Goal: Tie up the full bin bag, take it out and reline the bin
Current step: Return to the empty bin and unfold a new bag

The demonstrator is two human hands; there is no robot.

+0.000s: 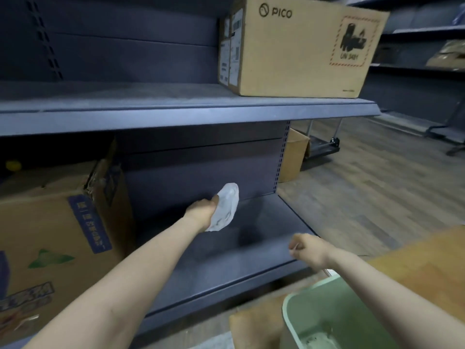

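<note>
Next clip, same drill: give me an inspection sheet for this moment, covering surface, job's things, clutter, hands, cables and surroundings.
Surface: dark blue lower shelf, bare where the hands are.
Job's things: pale green bin at lower right, no liner visible in it; white bundle of bin bags held above the shelf. Full tied bag: not in view.
Clutter: printed cardboard box on the lower shelf at left; PICO cardboard box on the upper shelf.
Hands: left hand grips the white bundle; right hand curled, whether it pinches anything is unclear.
Cables: nothing seen.
Surroundings: wooden floor, a small cardboard box and a wheeled cart behind the shelving.
</note>
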